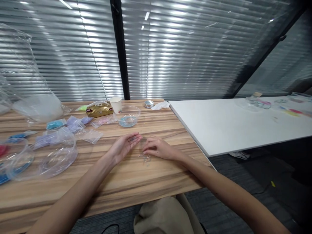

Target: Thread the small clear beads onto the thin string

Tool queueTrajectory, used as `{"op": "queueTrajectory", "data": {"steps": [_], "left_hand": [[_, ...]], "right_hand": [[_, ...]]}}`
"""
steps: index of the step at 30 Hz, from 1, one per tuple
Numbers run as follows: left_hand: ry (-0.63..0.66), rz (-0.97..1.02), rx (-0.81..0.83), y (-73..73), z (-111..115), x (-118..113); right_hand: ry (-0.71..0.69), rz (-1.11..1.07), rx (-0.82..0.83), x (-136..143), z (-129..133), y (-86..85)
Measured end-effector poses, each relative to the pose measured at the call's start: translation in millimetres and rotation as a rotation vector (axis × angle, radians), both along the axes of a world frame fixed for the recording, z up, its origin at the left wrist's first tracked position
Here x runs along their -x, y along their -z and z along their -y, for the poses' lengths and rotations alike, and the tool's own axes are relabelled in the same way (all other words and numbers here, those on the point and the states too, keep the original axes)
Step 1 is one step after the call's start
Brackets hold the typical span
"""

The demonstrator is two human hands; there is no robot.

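Note:
My left hand [123, 146] hovers over the wooden table with its palm turned to the right and its fingers stretched out. Small bluish specks show on its fingers, too small to name. Just right of it, my right hand [159, 148] is closed in a pinch, fingertips pointing left. What it pinches, if anything, cannot be made out. Below those fingertips lie several small clear pieces [146, 159] with thin glints, loose on the wood. Beyond the hands stands a clear round bowl [127, 114] with light-blue contents in its bottom.
To the left are clear plastic tubs [58, 159] and small bags of purple [75, 123] and turquoise [55, 124] material. A gold packet [99, 109], a white paper cup [116, 104], a small round tin [149, 104] and a tissue [160, 105] stand behind. A white table [219, 126] adjoins on the right.

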State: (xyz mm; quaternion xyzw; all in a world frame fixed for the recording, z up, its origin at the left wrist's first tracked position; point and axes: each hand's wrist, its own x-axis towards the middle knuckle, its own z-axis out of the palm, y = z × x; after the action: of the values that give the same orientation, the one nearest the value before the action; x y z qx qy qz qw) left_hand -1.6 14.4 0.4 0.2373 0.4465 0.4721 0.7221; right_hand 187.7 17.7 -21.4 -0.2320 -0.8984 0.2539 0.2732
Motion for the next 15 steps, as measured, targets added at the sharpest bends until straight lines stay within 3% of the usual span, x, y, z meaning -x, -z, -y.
{"op": "queueTrajectory", "data": {"steps": [9,15], "left_hand": [[0.057,-0.003,-0.007,1.3,2.3,-0.5],[0.071,0.014,-0.025,-0.9,1.5,2.0]], "right_hand": [[0.038,0.027,-0.080,6.4,2.0,3.8],[0.050,0.055,-0.040,8.1,4.2,3.0]]}}
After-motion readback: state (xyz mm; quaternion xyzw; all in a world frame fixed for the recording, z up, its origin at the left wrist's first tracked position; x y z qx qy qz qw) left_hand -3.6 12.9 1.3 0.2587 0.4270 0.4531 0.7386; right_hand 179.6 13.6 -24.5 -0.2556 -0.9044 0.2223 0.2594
